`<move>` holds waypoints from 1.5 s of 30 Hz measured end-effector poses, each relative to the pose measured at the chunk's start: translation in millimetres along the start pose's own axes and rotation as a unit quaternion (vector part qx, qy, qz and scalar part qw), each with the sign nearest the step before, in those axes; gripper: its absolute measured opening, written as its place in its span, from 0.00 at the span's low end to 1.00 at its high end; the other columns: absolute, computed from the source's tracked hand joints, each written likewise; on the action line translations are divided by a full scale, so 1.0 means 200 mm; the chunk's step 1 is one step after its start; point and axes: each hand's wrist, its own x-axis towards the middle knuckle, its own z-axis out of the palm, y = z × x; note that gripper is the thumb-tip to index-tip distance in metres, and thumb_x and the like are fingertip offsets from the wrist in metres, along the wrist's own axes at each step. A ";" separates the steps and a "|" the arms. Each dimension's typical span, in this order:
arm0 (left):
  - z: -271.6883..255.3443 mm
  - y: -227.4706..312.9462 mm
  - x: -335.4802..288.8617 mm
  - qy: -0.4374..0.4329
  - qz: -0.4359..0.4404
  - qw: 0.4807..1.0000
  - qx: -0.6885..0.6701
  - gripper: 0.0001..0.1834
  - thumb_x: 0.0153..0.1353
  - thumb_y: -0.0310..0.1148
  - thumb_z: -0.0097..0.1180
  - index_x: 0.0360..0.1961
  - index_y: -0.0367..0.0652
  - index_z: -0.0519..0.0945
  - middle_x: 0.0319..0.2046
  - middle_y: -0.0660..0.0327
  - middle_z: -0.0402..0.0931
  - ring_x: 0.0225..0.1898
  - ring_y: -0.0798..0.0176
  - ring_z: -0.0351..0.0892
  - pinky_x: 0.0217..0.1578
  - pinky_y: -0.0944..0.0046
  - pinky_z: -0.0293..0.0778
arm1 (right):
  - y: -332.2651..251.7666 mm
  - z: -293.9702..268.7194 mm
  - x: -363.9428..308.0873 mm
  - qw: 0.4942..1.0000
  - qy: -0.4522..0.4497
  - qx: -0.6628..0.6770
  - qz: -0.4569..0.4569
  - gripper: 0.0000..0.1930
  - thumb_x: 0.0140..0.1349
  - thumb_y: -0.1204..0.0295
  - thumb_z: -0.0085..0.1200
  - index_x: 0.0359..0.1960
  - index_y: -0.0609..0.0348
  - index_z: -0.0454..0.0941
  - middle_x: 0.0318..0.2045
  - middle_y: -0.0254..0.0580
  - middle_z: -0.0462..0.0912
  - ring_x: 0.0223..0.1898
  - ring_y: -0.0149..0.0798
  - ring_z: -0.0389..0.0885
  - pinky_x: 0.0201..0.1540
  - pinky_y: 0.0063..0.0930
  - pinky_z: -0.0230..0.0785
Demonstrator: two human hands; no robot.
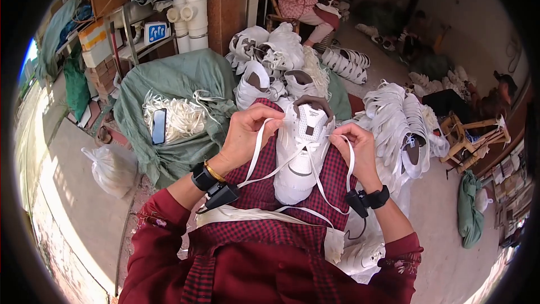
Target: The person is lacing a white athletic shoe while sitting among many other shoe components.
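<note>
One shoe [298,161] lies on the apron [338,179] over my lap, between my hands, toe toward me. Assessed by look: light, upper padded and yielding, sole probably firmer, nothing fragile noted. Sound hold: its sides or the collar [322,103]. Its lace [257,151] appears flat and limp, likely to twist; best taken near the ends. My left hand [246,136] pinches one end between thumb and index finger. My right hand [359,151] pinches the other likewise, fingers curled. Neither palm grips the shoe.
</note>
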 end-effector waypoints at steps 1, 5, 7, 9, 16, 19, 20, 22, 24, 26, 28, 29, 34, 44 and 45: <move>0.03 -0.03 0.00 -0.013 0.008 1.000 0.000 0.07 0.68 0.23 0.63 0.45 0.34 0.86 0.40 0.63 0.81 0.38 0.74 0.78 0.40 0.72 0.76 | 0.01 -0.01 0.00 1.000 -0.009 0.014 0.010 0.06 0.65 0.76 0.67 0.39 0.64 0.83 0.33 0.30 0.84 0.36 0.20 0.79 0.42 0.18 0.73; 0.07 -0.13 0.00 -0.016 -0.002 1.000 -0.015 0.06 0.68 0.24 0.64 0.44 0.34 0.86 0.36 0.65 0.83 0.36 0.76 0.78 0.38 0.73 0.75 | 0.04 -0.02 -0.01 0.998 -0.018 0.052 0.011 0.05 0.64 0.78 0.67 0.38 0.63 0.82 0.34 0.29 0.84 0.36 0.20 0.79 0.41 0.17 0.72; 0.07 -0.14 -0.01 -0.011 -0.029 0.999 -0.033 0.06 0.67 0.24 0.65 0.43 0.33 0.86 0.35 0.65 0.84 0.36 0.77 0.78 0.38 0.73 0.76 | 0.04 -0.03 -0.01 0.998 -0.034 0.053 0.009 0.05 0.64 0.78 0.66 0.38 0.63 0.82 0.34 0.28 0.83 0.35 0.20 0.78 0.41 0.17 0.72; 0.07 -0.14 -0.02 -0.011 -0.042 0.998 -0.046 0.07 0.67 0.25 0.65 0.43 0.33 0.86 0.34 0.65 0.84 0.35 0.77 0.78 0.37 0.74 0.76 | 0.03 -0.03 0.00 0.998 -0.036 0.035 0.024 0.05 0.63 0.78 0.66 0.37 0.62 0.81 0.33 0.28 0.83 0.35 0.19 0.78 0.40 0.16 0.71; 0.08 -0.13 -0.01 0.003 -0.033 0.999 -0.026 0.07 0.67 0.25 0.65 0.43 0.33 0.85 0.34 0.65 0.84 0.33 0.78 0.78 0.34 0.74 0.76 | -0.06 0.02 0.03 0.999 -0.030 -0.033 0.014 0.04 0.59 0.80 0.65 0.33 0.63 0.81 0.27 0.27 0.80 0.29 0.20 0.75 0.33 0.18 0.69; 0.09 -0.14 -0.02 0.004 -0.019 0.999 -0.028 0.07 0.66 0.25 0.65 0.43 0.33 0.85 0.33 0.66 0.84 0.32 0.78 0.79 0.33 0.74 0.76 | -0.13 0.04 0.07 0.985 -0.049 -0.155 -0.064 0.07 0.53 0.81 0.65 0.33 0.65 0.82 0.22 0.33 0.80 0.25 0.25 0.76 0.30 0.24 0.70; 0.09 -0.15 -0.01 0.003 -0.023 0.999 -0.022 0.07 0.66 0.26 0.65 0.43 0.33 0.84 0.33 0.66 0.84 0.32 0.78 0.79 0.33 0.74 0.76 | -0.16 0.05 0.09 0.977 -0.068 -0.177 -0.095 0.07 0.52 0.82 0.65 0.34 0.65 0.83 0.22 0.35 0.80 0.25 0.26 0.76 0.30 0.25 0.70; 0.09 -0.15 -0.01 0.005 -0.026 0.999 -0.024 0.08 0.66 0.27 0.65 0.42 0.33 0.84 0.33 0.66 0.83 0.32 0.79 0.78 0.33 0.74 0.76 | -0.22 0.01 0.14 0.973 -0.116 -0.197 -0.006 0.11 0.50 0.82 0.66 0.38 0.67 0.85 0.21 0.39 0.82 0.26 0.29 0.79 0.32 0.26 0.73; 0.08 -0.14 0.00 0.002 -0.026 1.000 -0.014 0.08 0.64 0.27 0.66 0.41 0.34 0.85 0.32 0.67 0.83 0.31 0.79 0.78 0.32 0.73 0.76 | -0.26 -0.02 0.17 0.970 -0.151 -0.190 0.016 0.11 0.51 0.83 0.64 0.38 0.68 0.84 0.22 0.40 0.83 0.27 0.29 0.80 0.34 0.25 0.74; 0.07 -0.13 0.00 -0.002 -0.044 0.999 0.005 0.08 0.62 0.27 0.66 0.40 0.34 0.85 0.30 0.67 0.83 0.31 0.79 0.78 0.32 0.73 0.76 | -0.29 -0.05 0.19 0.960 -0.191 -0.204 -0.007 0.10 0.52 0.85 0.60 0.38 0.69 0.84 0.24 0.43 0.84 0.27 0.32 0.82 0.35 0.27 0.75; 0.07 -0.12 0.00 0.000 -0.051 0.999 0.019 0.08 0.61 0.27 0.66 0.39 0.34 0.85 0.29 0.67 0.83 0.30 0.79 0.79 0.32 0.73 0.76 | -0.31 -0.08 0.21 0.950 -0.211 -0.226 -0.040 0.10 0.52 0.87 0.57 0.37 0.70 0.83 0.25 0.46 0.85 0.29 0.35 0.84 0.36 0.29 0.76; 0.08 -0.11 0.01 0.004 -0.050 0.998 0.024 0.08 0.60 0.26 0.66 0.38 0.34 0.85 0.29 0.66 0.83 0.30 0.78 0.79 0.32 0.72 0.77 | -0.32 -0.08 0.22 0.945 -0.210 -0.241 -0.065 0.11 0.53 0.87 0.55 0.38 0.71 0.83 0.26 0.48 0.86 0.29 0.38 0.85 0.36 0.30 0.77; 0.09 -0.08 0.03 0.003 -0.027 0.996 0.086 0.07 0.59 0.25 0.66 0.37 0.34 0.84 0.30 0.65 0.84 0.31 0.77 0.80 0.33 0.71 0.78 | -0.34 -0.02 0.30 0.947 -0.176 -0.239 -0.120 0.12 0.53 0.89 0.48 0.38 0.71 0.80 0.30 0.55 0.87 0.35 0.49 0.89 0.40 0.36 0.79; 0.08 0.01 0.10 -0.067 -0.063 0.984 0.155 0.11 0.55 0.21 0.66 0.39 0.38 0.79 0.29 0.64 0.78 0.30 0.74 0.79 0.32 0.68 0.76 | -0.17 0.17 0.34 0.970 -0.212 -0.083 -0.088 0.18 0.52 0.81 0.62 0.47 0.65 0.78 0.32 0.41 0.87 0.31 0.30 0.82 0.36 0.27 0.76; 0.06 0.02 0.12 -0.095 -0.080 0.987 0.105 0.14 0.55 0.22 0.67 0.43 0.37 0.78 0.29 0.65 0.79 0.30 0.75 0.78 0.32 0.69 0.76 | -0.17 0.17 0.33 0.971 -0.207 -0.091 -0.080 0.19 0.51 0.80 0.63 0.47 0.65 0.77 0.32 0.42 0.87 0.31 0.30 0.83 0.36 0.27 0.77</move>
